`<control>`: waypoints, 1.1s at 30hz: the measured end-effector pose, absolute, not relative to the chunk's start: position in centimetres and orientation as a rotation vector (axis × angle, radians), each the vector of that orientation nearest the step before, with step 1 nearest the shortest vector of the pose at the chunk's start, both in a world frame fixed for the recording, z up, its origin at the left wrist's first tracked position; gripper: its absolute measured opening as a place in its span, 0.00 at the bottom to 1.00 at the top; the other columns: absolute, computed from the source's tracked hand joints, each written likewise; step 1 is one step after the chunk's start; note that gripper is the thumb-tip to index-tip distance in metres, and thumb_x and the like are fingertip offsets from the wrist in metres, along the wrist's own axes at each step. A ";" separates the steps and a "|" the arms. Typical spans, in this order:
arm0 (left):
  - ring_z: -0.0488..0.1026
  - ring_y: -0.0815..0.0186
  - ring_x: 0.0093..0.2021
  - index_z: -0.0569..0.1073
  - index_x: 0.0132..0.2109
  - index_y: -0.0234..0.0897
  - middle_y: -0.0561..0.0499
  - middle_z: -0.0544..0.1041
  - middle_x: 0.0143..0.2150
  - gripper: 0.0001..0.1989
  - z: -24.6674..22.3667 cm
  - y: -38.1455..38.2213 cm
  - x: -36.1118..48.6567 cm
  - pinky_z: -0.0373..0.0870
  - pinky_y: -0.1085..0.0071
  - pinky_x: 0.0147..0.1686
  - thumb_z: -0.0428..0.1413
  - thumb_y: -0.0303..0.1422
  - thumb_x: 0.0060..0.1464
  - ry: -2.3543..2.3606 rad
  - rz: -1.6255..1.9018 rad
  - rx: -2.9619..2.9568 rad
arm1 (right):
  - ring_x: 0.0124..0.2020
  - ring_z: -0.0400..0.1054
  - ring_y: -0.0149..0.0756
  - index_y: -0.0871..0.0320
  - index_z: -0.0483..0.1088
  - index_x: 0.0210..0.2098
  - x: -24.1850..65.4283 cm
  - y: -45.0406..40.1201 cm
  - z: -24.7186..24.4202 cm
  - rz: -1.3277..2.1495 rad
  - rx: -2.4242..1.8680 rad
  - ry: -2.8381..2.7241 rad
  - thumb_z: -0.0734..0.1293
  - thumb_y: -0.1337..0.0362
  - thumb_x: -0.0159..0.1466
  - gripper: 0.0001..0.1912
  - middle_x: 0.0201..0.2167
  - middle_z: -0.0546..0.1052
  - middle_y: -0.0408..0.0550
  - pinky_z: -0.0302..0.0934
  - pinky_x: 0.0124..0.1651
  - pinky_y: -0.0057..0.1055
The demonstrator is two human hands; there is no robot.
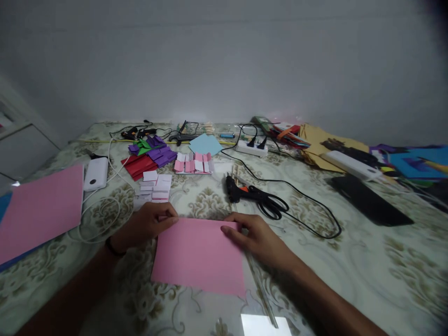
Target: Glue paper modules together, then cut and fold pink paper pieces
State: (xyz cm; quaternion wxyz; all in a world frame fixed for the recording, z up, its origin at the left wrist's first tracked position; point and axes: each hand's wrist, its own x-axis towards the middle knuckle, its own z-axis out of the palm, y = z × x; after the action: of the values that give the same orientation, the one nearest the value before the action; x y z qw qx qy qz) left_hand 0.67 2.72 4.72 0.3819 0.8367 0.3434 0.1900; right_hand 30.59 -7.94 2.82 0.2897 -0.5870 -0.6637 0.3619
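Over the patterned tabletop (360, 270), the pink sheet (199, 256) spans the frame's lower centre. The left hand (152, 224) and right hand (257, 235) pinch its far corners, thumbs on top; uneven tension could crease it, and a forward slip could bump the glue gun (231, 190).

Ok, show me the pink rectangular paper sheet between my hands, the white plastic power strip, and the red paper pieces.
Pink rectangular paper sheet (199, 255): head view, middle of its upper face.
White plastic power strip (251, 150): head view, white casing near its middle.
Red paper pieces (140, 166): head view, middle of the group.
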 end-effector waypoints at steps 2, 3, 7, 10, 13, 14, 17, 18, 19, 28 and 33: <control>0.73 0.67 0.31 0.79 0.34 0.37 0.53 0.79 0.29 0.09 4.5 2.4 1.0 0.64 0.73 0.32 0.58 0.33 0.61 0.864 0.437 2.174 | 0.29 0.69 0.37 0.58 0.78 0.38 30.4 -8.1 2.9 0.961 -1.556 -1.798 0.65 0.57 0.72 0.14 0.28 0.78 0.46 0.59 0.32 0.32; 0.73 0.67 0.30 0.79 0.34 0.37 0.53 0.79 0.29 0.08 4.4 2.2 1.1 0.64 0.73 0.31 0.57 0.32 0.61 0.856 0.413 2.191 | 0.29 0.70 0.38 0.57 0.78 0.38 30.2 -8.2 3.0 0.953 -1.550 -1.811 0.65 0.57 0.72 0.13 0.28 0.78 0.47 0.59 0.32 0.32; 0.68 0.69 0.25 0.78 0.31 0.37 0.55 0.76 0.25 0.08 4.1 1.8 1.3 0.60 0.72 0.28 0.58 0.30 0.59 0.809 0.326 2.231 | 0.29 0.71 0.39 0.56 0.77 0.37 29.9 -8.5 3.1 0.934 -1.538 -1.829 0.65 0.57 0.73 0.13 0.28 0.79 0.47 0.61 0.33 0.33; 0.71 0.68 0.28 0.79 0.34 0.38 0.54 0.78 0.28 0.08 3.9 1.5 1.4 0.61 0.72 0.30 0.57 0.31 0.61 0.777 0.283 2.256 | 0.29 0.72 0.38 0.56 0.77 0.37 29.7 -8.7 2.8 0.942 -1.516 -1.835 0.65 0.58 0.73 0.12 0.29 0.80 0.47 0.62 0.33 0.33; 0.73 0.66 0.30 0.79 0.36 0.38 0.53 0.79 0.30 0.08 3.8 1.2 1.5 0.62 0.72 0.31 0.57 0.31 0.63 0.766 0.254 2.295 | 0.29 0.72 0.38 0.55 0.78 0.37 29.4 -8.8 2.3 0.928 -1.498 -1.847 0.65 0.59 0.72 0.11 0.29 0.81 0.47 0.61 0.33 0.33; 0.73 0.66 0.30 0.79 0.36 0.38 0.53 0.79 0.30 0.08 3.7 1.1 1.6 0.62 0.71 0.30 0.56 0.30 0.63 0.754 0.251 2.307 | 0.29 0.72 0.38 0.55 0.78 0.37 29.3 -8.8 2.2 0.927 -1.490 -1.848 0.65 0.59 0.72 0.11 0.30 0.81 0.47 0.61 0.33 0.32; 0.73 0.66 0.30 0.78 0.35 0.38 0.53 0.78 0.29 0.08 3.5 0.7 1.9 0.61 0.71 0.31 0.56 0.29 0.63 0.696 0.247 2.336 | 0.32 0.75 0.38 0.55 0.77 0.36 29.0 -8.8 2.0 0.938 -1.448 -1.849 0.66 0.60 0.72 0.11 0.31 0.82 0.47 0.63 0.35 0.33; 0.72 0.66 0.30 0.78 0.35 0.38 0.52 0.78 0.29 0.08 3.4 0.6 2.0 0.61 0.70 0.32 0.56 0.29 0.63 0.685 0.255 2.341 | 0.33 0.75 0.38 0.56 0.77 0.36 29.0 -8.9 1.9 0.943 -1.428 -1.853 0.66 0.60 0.72 0.11 0.32 0.82 0.47 0.63 0.36 0.32; 0.72 0.66 0.30 0.78 0.35 0.38 0.52 0.78 0.30 0.08 3.4 0.5 2.0 0.61 0.70 0.32 0.55 0.29 0.63 0.677 0.263 2.346 | 0.33 0.76 0.38 0.56 0.77 0.36 28.9 -8.9 1.9 0.948 -1.409 -1.860 0.66 0.61 0.72 0.11 0.32 0.82 0.47 0.64 0.37 0.32; 0.69 0.67 0.28 0.75 0.35 0.38 0.53 0.74 0.28 0.07 2.9 -0.3 2.6 0.58 0.68 0.30 0.55 0.26 0.63 0.648 0.302 2.441 | 0.35 0.77 0.37 0.56 0.78 0.38 28.2 -9.2 1.4 0.943 -1.328 -1.902 0.66 0.62 0.73 0.10 0.34 0.82 0.47 0.65 0.38 0.31; 0.69 0.68 0.29 0.74 0.36 0.38 0.54 0.74 0.29 0.07 2.6 -0.8 2.8 0.59 0.68 0.31 0.55 0.25 0.63 0.620 0.294 2.444 | 0.38 0.77 0.37 0.56 0.78 0.41 27.7 -9.5 0.8 0.870 -1.247 -1.900 0.67 0.64 0.73 0.07 0.36 0.82 0.48 0.67 0.41 0.31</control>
State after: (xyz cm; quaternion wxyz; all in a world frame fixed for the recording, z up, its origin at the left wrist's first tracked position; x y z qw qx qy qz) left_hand 2.84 -0.78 2.62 0.2970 0.9193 0.2334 0.1107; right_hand 27.68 -9.54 0.82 0.3467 -0.4805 -0.7324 0.3353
